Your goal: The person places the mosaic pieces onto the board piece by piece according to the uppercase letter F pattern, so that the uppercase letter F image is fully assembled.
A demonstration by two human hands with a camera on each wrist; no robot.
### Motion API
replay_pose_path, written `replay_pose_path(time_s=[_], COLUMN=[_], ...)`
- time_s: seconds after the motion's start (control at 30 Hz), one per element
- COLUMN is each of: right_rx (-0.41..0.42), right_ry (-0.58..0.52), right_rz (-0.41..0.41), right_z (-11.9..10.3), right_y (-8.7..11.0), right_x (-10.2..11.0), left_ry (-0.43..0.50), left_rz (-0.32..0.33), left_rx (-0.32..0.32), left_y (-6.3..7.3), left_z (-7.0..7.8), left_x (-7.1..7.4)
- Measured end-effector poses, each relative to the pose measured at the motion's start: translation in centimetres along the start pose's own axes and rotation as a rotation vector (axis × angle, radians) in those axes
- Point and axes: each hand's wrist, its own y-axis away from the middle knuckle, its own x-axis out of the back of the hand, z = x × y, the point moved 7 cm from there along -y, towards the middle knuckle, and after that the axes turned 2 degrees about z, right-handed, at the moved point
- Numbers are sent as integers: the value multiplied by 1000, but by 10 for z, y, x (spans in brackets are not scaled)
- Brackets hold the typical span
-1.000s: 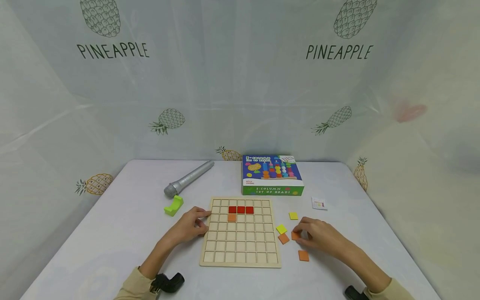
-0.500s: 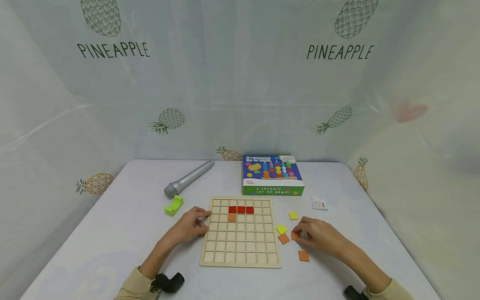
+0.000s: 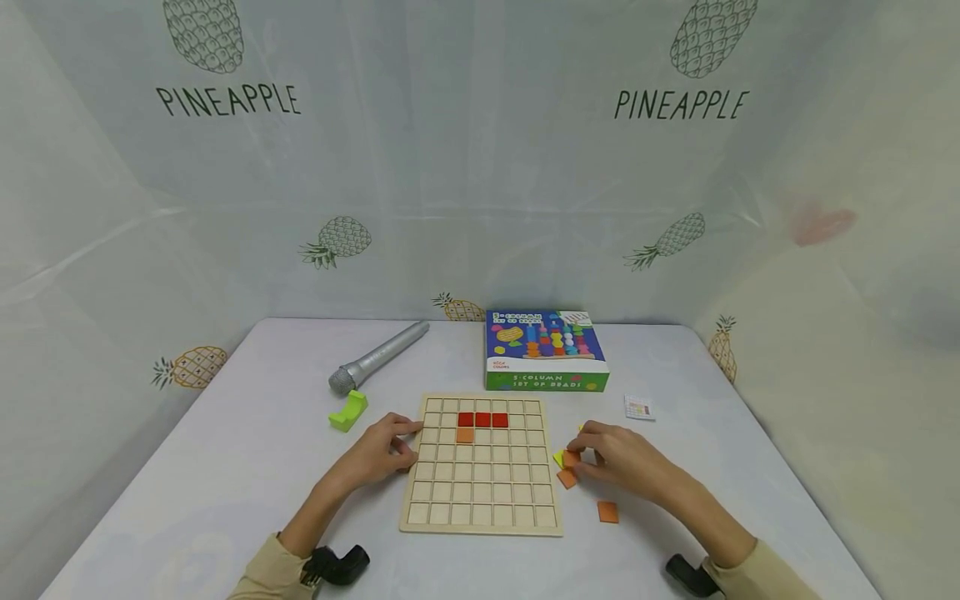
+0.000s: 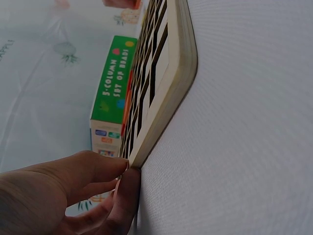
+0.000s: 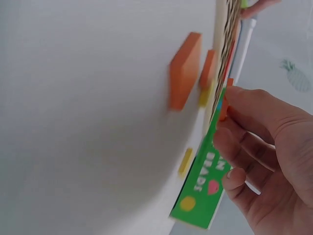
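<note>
In the head view a wooden grid board (image 3: 480,475) lies flat, with three red tiles (image 3: 483,420) in a row and an orange tile (image 3: 465,435) below the first. My left hand (image 3: 375,452) rests its fingertips and thumb against the board's left edge; the left wrist view shows them at the rim. Right of the board, my right hand (image 3: 626,458) pinches an orange tile (image 3: 572,458) above the table. Beneath that tile, a yellow tile (image 3: 558,459) and another orange tile (image 3: 567,478) are partly covered. A loose orange tile (image 3: 608,512) lies nearer me.
Behind the board stands a bead-set box (image 3: 546,352). A silver microphone (image 3: 378,358) and a green curved block (image 3: 348,411) lie to the left. A small printed card (image 3: 639,407) is at right. Another yellow tile (image 5: 186,162) shows in the right wrist view.
My right hand has lifted an orange tile and moved left with it toward the board, now partly covering both yellow tiles. The left hand and the board have stayed in place.
</note>
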Motion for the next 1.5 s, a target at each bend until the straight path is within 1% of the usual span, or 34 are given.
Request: replay_pose_path(time_s=[0.43, 0.6, 0.77, 0.97, 1.07, 1.17, 1.37, 1.5], right_rx=[80, 88, 102, 126, 126, 129, 165, 162], right_ry=[-12, -33, -46, -58, -63, -57, -18, -14], right_rz=[4, -17, -40, -49, -62, -64, -51, -67], right_z=[-35, -48, -60, -72, -76, -80, -92, -97], right_y=[-44, -60, -73, -84, -89, -93, -100, -102], right_x=[-18, -27, -36, -44, -48, -52, -54, -56], left_ry=[5, 3, 5, 2, 7, 13, 17, 11], left_rz=[-5, 1, -3, 1, 5, 4, 2, 3], left_rx=[18, 31, 25, 18, 22, 26, 21, 26], left_y=[-2, -3, -3, -2, -2, -2, -2, -1], left_z=[-1, -1, 1, 0, -2, -2, -2, -2], left_x=[-3, -3, -3, -2, -1, -1, 0, -1])
